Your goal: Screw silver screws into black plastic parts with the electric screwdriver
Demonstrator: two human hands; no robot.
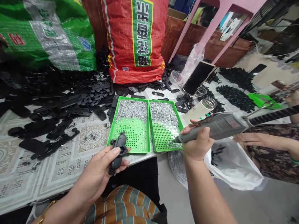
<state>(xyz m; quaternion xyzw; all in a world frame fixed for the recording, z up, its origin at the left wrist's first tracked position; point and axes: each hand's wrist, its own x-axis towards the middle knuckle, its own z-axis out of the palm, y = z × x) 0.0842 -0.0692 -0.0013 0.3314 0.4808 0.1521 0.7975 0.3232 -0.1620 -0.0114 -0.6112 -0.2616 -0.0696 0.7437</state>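
Between the thumb and fingers of my left hand (102, 165) is a black plastic part (118, 152) with a round hole in its middle. It is held in front of the left green tray (109, 137). My right hand (198, 144) grips a grey electric screwdriver (219, 126), tilted so its tip points down into the right green tray (181, 124). The tip is by a few loose screws near that tray's front right corner. Small silvery screws (132, 109) are heaped in the back half of both perforated trays.
Black plastic parts (93, 96) are piled across the left of the table. A red sack (137, 40) and a green sack (58, 34) stand behind. A propped phone (198, 77) and cream flask (199, 109) are right of the trays. Another person's hand (254, 140) is near a white bag (235, 165).
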